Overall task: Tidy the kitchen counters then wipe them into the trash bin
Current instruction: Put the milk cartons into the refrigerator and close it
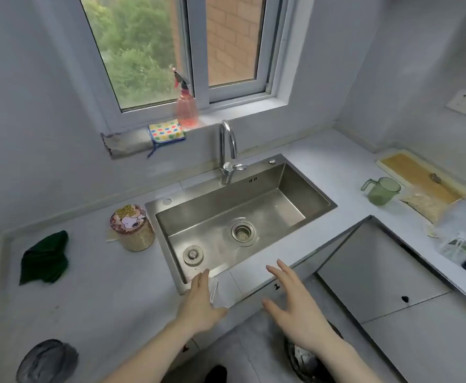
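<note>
Both hands, left (201, 299) and right (298, 308), are spread and hold nothing. Green cloth (45, 258) looks soft, light; grab its bunched middle. Jar (132, 228) probably rigid; grip its sides.

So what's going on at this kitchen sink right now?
A person stands at the sink with both hands open, holding nothing. The left hand lies at the counter's front edge near a scrap of wrapper; the right hand hovers above the trash bin. A green cloth and a jar wait on the counter.
</note>
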A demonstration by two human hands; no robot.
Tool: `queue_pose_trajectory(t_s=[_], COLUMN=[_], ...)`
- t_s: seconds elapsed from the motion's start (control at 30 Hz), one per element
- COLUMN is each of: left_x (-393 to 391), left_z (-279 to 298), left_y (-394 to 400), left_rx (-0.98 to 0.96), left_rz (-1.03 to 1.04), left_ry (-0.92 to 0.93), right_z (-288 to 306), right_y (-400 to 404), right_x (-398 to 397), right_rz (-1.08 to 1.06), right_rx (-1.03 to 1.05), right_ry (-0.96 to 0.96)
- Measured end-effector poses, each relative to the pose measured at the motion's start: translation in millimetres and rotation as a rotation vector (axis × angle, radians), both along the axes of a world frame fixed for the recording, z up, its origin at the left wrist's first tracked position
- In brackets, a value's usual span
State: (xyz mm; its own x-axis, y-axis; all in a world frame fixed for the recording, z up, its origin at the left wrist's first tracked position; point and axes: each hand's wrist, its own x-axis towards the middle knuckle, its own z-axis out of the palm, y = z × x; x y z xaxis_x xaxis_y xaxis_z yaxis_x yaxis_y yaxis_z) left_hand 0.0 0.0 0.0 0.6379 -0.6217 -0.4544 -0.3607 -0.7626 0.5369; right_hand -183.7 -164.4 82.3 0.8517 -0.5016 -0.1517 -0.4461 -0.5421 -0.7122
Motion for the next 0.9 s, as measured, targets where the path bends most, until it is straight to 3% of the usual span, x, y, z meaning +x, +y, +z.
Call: queue_pose_trajectory(t_s=[0.27,0.53,0.9], left_x=[24.6,45.3,-88.8], left_z=[-20.5,3.2,108.5], left_y=[-2.0,-37.0,-180.9], left_rx=[0.062,0.0,-0.324], left_rz=[-0.129,-0.083,-0.53], left_ry=[0.006,0.072,-0.07], right_z=[-19.9,-13.1,33.3], right_y=[13.3,4.8,-32.9], right_x=[-0.2,-35.0,-176.4], right_rz=[-0.133,-0.303,-0.581], right_rx=[0.034,0.021,-0.087], right_ry=[0.06,0.11,0.066])
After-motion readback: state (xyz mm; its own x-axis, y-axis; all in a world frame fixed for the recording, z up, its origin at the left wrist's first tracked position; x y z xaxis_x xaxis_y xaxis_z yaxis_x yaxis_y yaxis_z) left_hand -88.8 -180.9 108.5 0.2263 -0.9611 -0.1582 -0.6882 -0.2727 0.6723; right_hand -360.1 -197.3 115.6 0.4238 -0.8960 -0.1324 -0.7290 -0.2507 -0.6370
